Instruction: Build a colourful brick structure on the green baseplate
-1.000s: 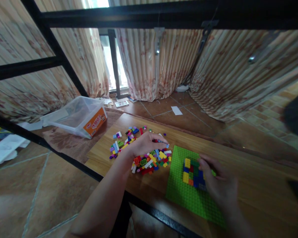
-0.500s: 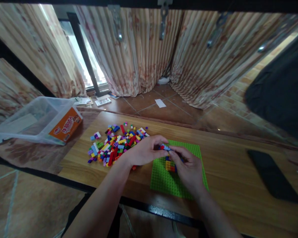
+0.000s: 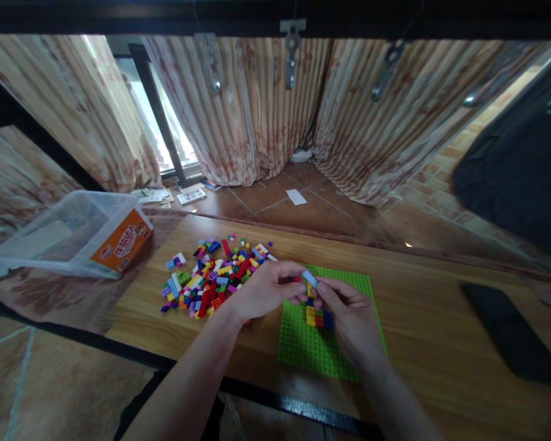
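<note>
Between my two hands is a small cluster of joined toy bricks (image 3: pixel 309 279), light blue on top with yellow and red showing. My left hand (image 3: pixel 273 285) pinches its left side, and my right hand (image 3: pixel 349 306) grips its right side with thumb and fingers. Both hands are closed, and the fingers hide part of the cluster. Below them lies a green studded baseplate (image 3: pixel 303 352). A group of yellow, red and blue bricks (image 3: pixel 316 317) sits on the plate, partly covered by my right hand.
A pile of mixed loose bricks (image 3: pixel 206 282) spreads on the wooden table (image 3: pixel 422 318) left of the baseplate. A clear plastic bin (image 3: pixel 64 263) with an orange label stands at far left. A black phone-like slab (image 3: pixel 509 331) lies at right.
The brick cluster has turned in my fingers, so its light blue top and yellow side show more. My hands stay close together over the baseplate. The view has tilted slightly upward.
</note>
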`<state>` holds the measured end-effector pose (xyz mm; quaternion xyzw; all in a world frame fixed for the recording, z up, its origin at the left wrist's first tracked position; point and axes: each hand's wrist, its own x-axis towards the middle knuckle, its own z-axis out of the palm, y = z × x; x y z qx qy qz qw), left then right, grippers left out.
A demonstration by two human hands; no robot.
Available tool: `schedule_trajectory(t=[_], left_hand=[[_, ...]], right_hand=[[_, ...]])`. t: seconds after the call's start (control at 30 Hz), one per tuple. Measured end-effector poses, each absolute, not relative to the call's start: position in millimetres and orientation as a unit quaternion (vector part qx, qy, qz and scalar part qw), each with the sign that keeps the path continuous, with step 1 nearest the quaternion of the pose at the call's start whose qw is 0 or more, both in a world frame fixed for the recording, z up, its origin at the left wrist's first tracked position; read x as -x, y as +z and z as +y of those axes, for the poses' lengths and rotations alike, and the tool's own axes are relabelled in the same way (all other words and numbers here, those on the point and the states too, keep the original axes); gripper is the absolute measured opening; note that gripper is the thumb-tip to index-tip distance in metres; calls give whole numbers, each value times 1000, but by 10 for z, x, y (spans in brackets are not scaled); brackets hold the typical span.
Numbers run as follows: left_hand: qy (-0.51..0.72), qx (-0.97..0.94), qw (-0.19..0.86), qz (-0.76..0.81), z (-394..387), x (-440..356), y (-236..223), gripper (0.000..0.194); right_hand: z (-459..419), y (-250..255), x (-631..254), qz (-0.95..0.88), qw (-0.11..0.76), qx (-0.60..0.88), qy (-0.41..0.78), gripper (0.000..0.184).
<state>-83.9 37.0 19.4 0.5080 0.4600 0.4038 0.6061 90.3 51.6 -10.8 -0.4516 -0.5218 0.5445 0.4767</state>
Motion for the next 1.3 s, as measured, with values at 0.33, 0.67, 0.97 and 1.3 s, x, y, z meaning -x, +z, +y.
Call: schedule_trajectory(t=[0.33, 0.67, 0.97, 1.3], left_hand=[[357, -628, 319, 613, 340, 1488, 212, 26], [234, -632, 182, 716, 278, 1684, 102, 17], [207, -626, 201, 724, 202, 1767, 141, 33], [244, -583, 223, 742, 49, 2227, 290, 21]], right_hand=[[461, -173, -945, -609, 425, 523, 418, 28], [182, -295, -563, -793, 387, 395, 255, 17], [206, -381, -412, -830, 359, 397, 154, 21], [212, -434, -382, -849, 328, 388, 143, 29]])
